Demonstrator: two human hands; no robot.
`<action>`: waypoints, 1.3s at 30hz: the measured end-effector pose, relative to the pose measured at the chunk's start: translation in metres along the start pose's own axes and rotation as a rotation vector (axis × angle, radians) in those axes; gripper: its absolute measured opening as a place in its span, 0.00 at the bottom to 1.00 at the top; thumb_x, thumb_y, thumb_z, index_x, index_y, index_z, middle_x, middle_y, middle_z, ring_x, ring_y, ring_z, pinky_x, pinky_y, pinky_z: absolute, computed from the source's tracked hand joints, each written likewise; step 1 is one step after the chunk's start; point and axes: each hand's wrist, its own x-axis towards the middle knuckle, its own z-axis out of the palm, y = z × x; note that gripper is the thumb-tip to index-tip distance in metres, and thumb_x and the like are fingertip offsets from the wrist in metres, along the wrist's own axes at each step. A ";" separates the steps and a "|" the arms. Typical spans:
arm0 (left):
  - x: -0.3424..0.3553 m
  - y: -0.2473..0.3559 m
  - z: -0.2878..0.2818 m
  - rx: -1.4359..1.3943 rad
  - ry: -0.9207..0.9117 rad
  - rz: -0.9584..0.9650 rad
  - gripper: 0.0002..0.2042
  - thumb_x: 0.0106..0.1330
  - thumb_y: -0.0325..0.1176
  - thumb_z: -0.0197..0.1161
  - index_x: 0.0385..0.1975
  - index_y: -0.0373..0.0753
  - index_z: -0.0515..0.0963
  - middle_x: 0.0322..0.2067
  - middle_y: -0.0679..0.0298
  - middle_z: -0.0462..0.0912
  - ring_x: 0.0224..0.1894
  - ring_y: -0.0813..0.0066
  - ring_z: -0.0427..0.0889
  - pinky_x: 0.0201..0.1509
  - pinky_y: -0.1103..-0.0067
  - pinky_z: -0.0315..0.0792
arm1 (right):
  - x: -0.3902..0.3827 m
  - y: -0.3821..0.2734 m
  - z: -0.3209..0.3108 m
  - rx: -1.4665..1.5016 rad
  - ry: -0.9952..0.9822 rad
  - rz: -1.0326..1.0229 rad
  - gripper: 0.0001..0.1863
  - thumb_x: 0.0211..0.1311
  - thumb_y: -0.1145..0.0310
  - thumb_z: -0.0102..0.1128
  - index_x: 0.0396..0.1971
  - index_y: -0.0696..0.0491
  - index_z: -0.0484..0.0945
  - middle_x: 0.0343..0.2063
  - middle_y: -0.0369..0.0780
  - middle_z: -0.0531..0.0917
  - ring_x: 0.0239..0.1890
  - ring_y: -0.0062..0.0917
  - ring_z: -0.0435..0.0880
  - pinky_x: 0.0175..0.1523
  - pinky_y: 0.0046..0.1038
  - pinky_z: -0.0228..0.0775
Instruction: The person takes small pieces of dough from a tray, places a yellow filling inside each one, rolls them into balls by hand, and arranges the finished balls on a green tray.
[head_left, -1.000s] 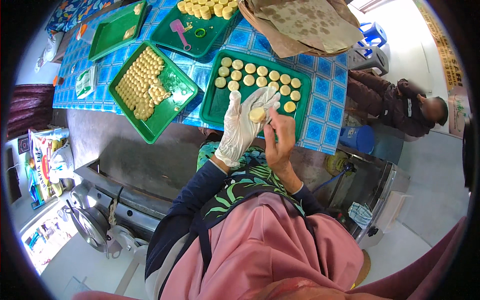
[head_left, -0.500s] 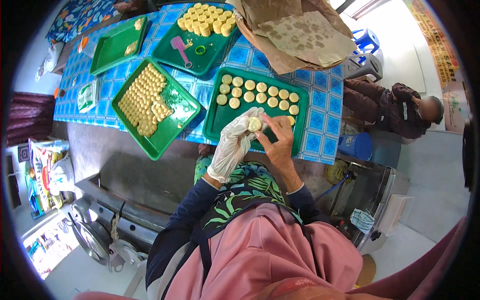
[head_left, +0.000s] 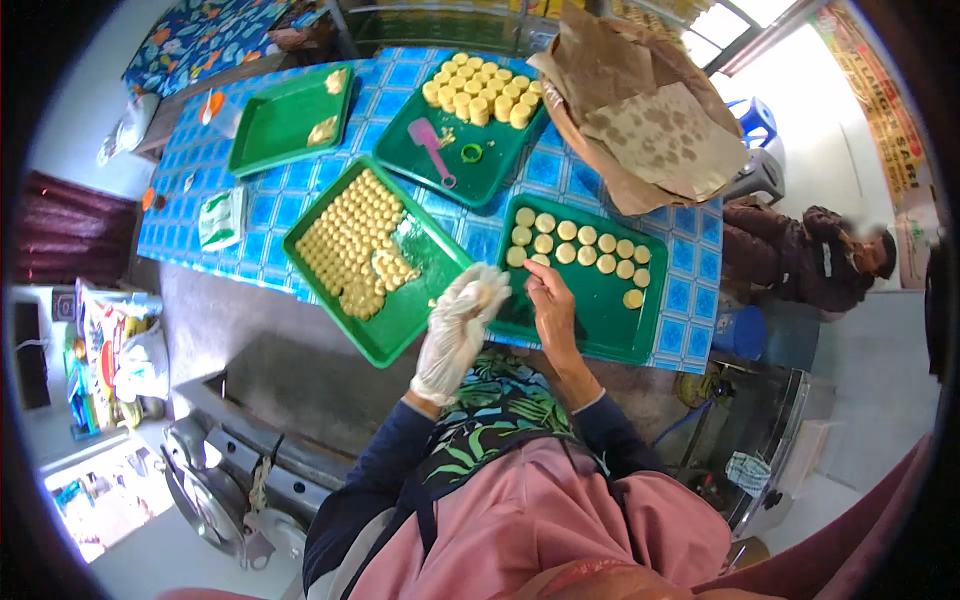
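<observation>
My left hand (head_left: 456, 330), in a clear plastic glove, is closed around a pale round piece of dough (head_left: 487, 296), mostly hidden by the fingers. It hovers between two green trays. My bare right hand (head_left: 553, 312) is over the right green tray (head_left: 600, 335), fingers apart and index finger stretched out. Its fingertip is close to one of the flat round dough discs (head_left: 516, 257); I cannot tell if it touches. The discs lie in rows, with a single disc (head_left: 633, 299) set apart at the right. Another green tray (head_left: 385, 350) holds many small dough balls (head_left: 350, 240).
Farther back, a green tray (head_left: 395, 160) carries stacked yellow dough rounds (head_left: 480, 90), a pink scoop (head_left: 430, 145) and a green ring cutter (head_left: 471, 153). A paper-lined basket (head_left: 660, 130) stands right. At far left is another green tray (head_left: 265, 130). A person (head_left: 835, 250) sits at the right.
My view has shifted, so the table sits lower and farther right. My right hand has let go of the dough piece and moved apart from my left hand, which has turned, still holding it.
</observation>
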 end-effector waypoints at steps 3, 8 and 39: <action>-0.001 0.042 -0.013 -0.038 0.081 0.017 0.25 0.73 0.27 0.62 0.67 0.24 0.66 0.63 0.46 0.75 0.67 0.55 0.75 0.76 0.62 0.68 | 0.042 0.008 0.027 0.334 -0.061 0.242 0.16 0.69 0.73 0.58 0.54 0.59 0.81 0.36 0.38 0.83 0.35 0.21 0.81 0.33 0.22 0.73; -0.002 0.086 -0.031 -0.209 0.082 0.084 0.21 0.72 0.23 0.60 0.64 0.27 0.69 0.63 0.52 0.76 0.67 0.54 0.75 0.75 0.61 0.70 | 0.125 0.011 0.083 0.083 0.022 -0.118 0.08 0.65 0.71 0.65 0.41 0.58 0.85 0.29 0.38 0.86 0.32 0.24 0.85 0.34 0.26 0.75; 0.049 0.036 -0.023 0.869 -0.274 -0.023 0.26 0.74 0.24 0.60 0.70 0.29 0.65 0.63 0.56 0.75 0.64 0.71 0.75 0.66 0.78 0.73 | 0.013 -0.006 0.053 -0.442 -0.015 -0.551 0.39 0.51 0.67 0.78 0.66 0.55 0.76 0.52 0.43 0.85 0.55 0.42 0.77 0.62 0.41 0.66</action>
